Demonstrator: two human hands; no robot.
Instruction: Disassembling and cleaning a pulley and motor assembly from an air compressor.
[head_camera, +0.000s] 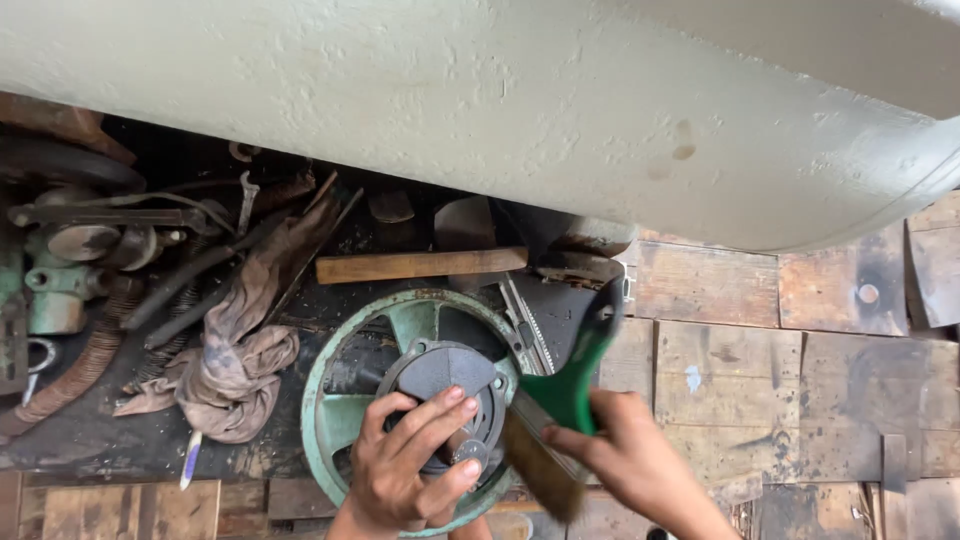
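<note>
A green spoked metal wheel (335, 372) lies flat on the dark bench, with a grey round hub (445, 368) at its centre. My left hand (410, 462) rests on the hub, fingers spread over its lower part. My right hand (630, 462) grips the green handle of a paintbrush (570, 385). The brush's brown bristles (540, 472) point down-left, just right of the hub by my left fingers; the brush is blurred.
A dirty rag (235, 340) lies left of the wheel. A wooden handle (420, 265) lies behind it. Old machine parts and a spring (80, 290) crowd the far left. A large pale painted body (500, 100) overhangs the top. Worn wooden boards (760, 380) lie to the right.
</note>
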